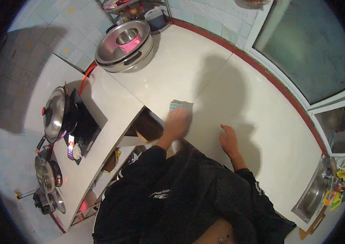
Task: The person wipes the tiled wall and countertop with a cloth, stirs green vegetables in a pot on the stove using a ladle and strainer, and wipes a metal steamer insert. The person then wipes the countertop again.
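Note:
My left hand [177, 122] presses a blue-and-white cloth [175, 106] onto the white countertop [157, 82], near the counter's inner corner. The hand covers much of the cloth. To its right, my right hand [229, 140] is held over or on the countertop with its fingers apart and nothing in them; whether it touches the surface I cannot tell. Shadows fall across the counter around both hands.
Stacked metal basins [105, 55] holding a pink-banded bowl [129, 42] stand at the back left. Along the left counter are a lidded wok [55, 114], a phone [71, 146] and more pots [45, 174]. A steel sink [313, 195] lies far right, below a window [309, 52].

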Tool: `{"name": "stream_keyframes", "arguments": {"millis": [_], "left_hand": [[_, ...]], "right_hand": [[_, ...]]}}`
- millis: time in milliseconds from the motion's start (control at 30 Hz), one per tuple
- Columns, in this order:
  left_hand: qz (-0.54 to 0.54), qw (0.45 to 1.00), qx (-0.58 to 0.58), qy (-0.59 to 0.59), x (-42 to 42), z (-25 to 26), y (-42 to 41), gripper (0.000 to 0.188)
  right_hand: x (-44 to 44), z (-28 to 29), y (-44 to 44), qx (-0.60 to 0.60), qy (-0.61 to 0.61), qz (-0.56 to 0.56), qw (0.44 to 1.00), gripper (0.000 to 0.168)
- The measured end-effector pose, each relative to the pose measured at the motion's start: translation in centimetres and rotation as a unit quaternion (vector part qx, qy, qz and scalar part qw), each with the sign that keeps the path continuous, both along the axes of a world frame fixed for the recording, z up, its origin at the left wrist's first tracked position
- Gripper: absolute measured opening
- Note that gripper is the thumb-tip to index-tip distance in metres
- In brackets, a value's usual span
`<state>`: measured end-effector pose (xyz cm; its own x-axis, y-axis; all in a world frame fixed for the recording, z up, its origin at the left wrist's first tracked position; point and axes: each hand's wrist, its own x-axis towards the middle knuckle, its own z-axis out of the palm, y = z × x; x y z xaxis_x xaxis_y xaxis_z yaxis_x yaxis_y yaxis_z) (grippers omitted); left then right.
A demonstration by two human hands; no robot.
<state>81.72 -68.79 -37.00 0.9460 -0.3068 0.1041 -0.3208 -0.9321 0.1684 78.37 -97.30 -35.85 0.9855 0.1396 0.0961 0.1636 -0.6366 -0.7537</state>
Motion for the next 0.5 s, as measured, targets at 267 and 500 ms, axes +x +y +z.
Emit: {"name": "stream_keyframes", "arguments": {"millis": [267,500], "left_hand": [[0.129,0.988,0.016,-0.081,5.9,-1.9,9.4,0.059],[0.139,0.990,0.013,-0.028,11.6,-2.7,11.3,0.065]], "right_hand": [[3.8,-0.4,5.2,-0.045,0.007,0.000,0.999,0.046],[7.3,0.3,9.3,-0.150,0.050,0.041,0.987,0.057]]}}
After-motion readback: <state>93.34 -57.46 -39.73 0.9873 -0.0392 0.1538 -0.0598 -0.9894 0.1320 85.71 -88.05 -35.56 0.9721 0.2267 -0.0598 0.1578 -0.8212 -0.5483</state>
